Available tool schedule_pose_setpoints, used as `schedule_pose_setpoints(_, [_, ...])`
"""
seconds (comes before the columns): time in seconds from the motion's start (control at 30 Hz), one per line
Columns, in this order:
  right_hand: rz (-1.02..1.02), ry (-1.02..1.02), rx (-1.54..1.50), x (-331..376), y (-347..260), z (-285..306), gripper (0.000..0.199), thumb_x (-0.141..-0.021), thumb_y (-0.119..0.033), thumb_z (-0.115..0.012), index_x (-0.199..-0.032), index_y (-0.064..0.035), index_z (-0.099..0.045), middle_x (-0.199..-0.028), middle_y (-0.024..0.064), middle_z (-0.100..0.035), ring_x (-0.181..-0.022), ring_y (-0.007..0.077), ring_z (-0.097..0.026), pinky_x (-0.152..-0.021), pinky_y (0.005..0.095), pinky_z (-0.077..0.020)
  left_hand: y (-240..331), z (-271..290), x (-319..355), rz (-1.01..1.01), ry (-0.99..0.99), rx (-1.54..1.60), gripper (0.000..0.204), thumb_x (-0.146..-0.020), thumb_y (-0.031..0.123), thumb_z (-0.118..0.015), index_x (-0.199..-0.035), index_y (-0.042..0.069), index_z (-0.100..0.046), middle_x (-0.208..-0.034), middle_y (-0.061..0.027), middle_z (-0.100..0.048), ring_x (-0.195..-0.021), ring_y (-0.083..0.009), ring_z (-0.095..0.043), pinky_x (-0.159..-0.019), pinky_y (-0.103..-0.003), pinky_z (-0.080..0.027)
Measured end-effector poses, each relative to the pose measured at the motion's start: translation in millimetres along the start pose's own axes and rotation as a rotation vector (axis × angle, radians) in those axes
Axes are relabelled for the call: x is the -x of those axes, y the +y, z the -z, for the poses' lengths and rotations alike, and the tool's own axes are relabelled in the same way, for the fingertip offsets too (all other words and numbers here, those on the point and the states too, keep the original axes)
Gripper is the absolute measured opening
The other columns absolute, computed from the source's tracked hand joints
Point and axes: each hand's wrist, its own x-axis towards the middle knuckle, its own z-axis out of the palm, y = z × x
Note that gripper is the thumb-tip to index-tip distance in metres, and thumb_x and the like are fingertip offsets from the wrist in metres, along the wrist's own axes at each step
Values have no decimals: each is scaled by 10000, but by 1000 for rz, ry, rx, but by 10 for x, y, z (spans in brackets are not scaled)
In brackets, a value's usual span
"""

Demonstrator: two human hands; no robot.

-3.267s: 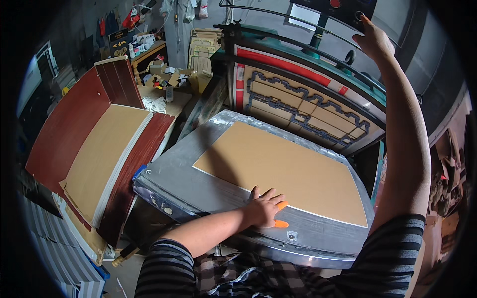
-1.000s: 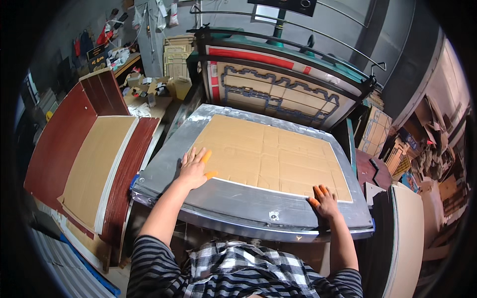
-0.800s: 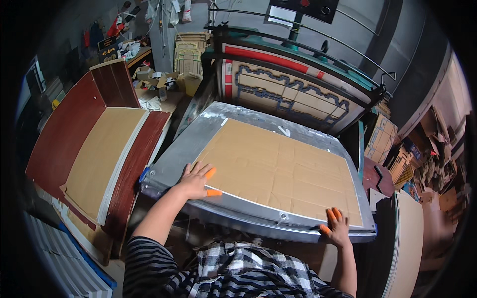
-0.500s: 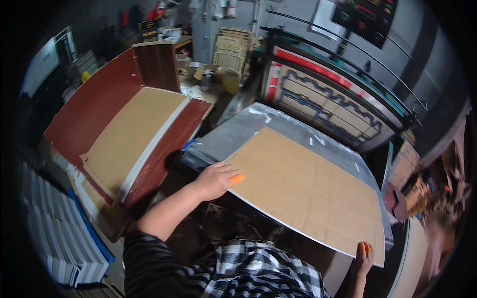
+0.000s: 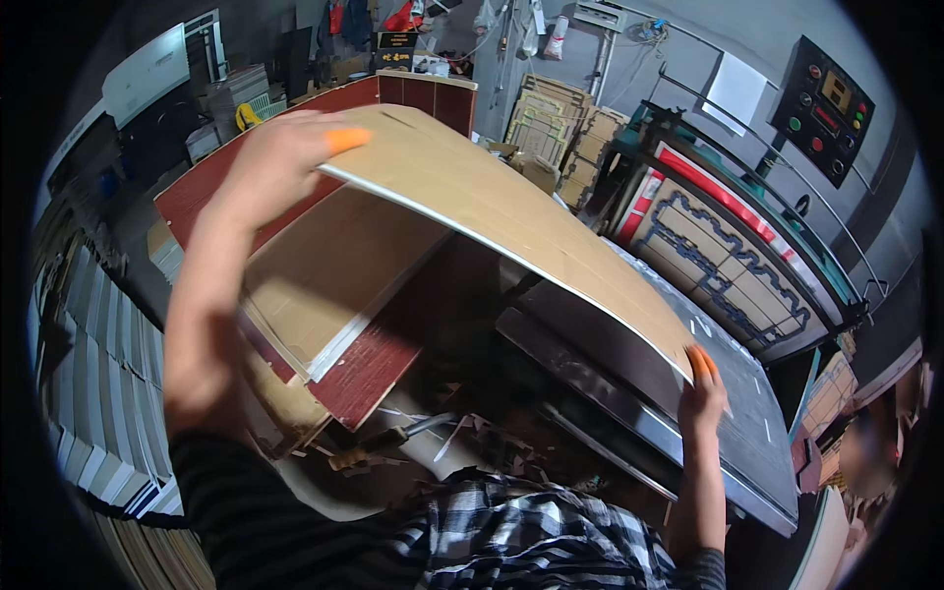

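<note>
A large brown cardboard sheet (image 5: 521,221) with a white edge hangs bowed in the air between my hands. My left hand (image 5: 280,162), an orange cover on one finger, is closed on its near left edge, raised high. Lower down, my right hand (image 5: 700,398), also with orange on a finger, grips the near right end, over the grey metal bed (image 5: 752,433) of a machine. Beneath the sheet's left part stands a red wooden bin (image 5: 369,379) with brown board (image 5: 329,270) lying in it. The sheet hides part of both bin and bed.
A tilted board with dark cutting shapes (image 5: 723,265) stands behind the bed, below a button panel (image 5: 821,110). Stacked grey-white boards (image 5: 103,383) fill the left side. A wooden-handled tool (image 5: 369,452) and scraps lie low in front of the bin.
The cardboard sheet has come up off the metal bed and swung left, partly over the red bin. My left hand rose with it. The view has turned too.
</note>
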Motion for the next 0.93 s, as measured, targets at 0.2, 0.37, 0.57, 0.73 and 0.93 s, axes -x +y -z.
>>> schedule_pose_setpoints(0.2, [379,-83,-135,-1631,-1175,-1628,416,-783,-44,-562,-1188,-126,-607,-1218,116,-605,-1177,313,-538,-1033,468,-395,-250,17,2306,514,-11,-276,504,-704,-38,-577,-1201,42,-603,-1233,-185,-600,-1189,-363,-534,-1025,-438,-411])
schedule_pose_setpoints(0.37, [413,-138,-102,-1555,-1656,-2893,287,-841,-131,-533,-1110,-134,-632,-1142,91,-642,-1057,292,-580,-908,453,-429,5,-1550,3286,754,-85,-303,347,-821,87,-578,-1163,75,-633,-1185,-121,-634,-1145,-303,-558,-1005,-417,-395])
schedule_pose_setpoints(0.57, [581,-454,-322,-406,-2123,-2601,323,-815,-189,-630,-1122,-88,-624,-1180,147,-612,-1081,333,-585,-957,472,-430,488,-2946,3518,1053,-349,-256,353,-990,234,-383,-1172,63,-633,-1262,-89,-611,-1275,-330,-463,-1089,-464,-306])
schedule_pose_setpoints(0.73, [182,-791,-545,60,-1843,-2365,491,-872,-248,-649,-1272,7,-523,-1271,210,-558,-1092,376,-582,-887,406,-505,554,-2731,3527,990,-222,-271,304,-949,169,-455,-1172,44,-619,-1256,-107,-612,-1231,-366,-498,-1062,-485,-349])
schedule_pose_setpoints(0.93, [-1147,-1005,-1381,-150,-2136,-3315,869,-874,-349,-689,-1514,-113,-150,-1430,161,-418,-1204,346,-523,-964,531,-441,442,-2547,3587,972,-270,-246,305,-923,125,-497,-1201,81,-613,-1249,-131,-613,-1241,-376,-492,-1061,-495,-347])
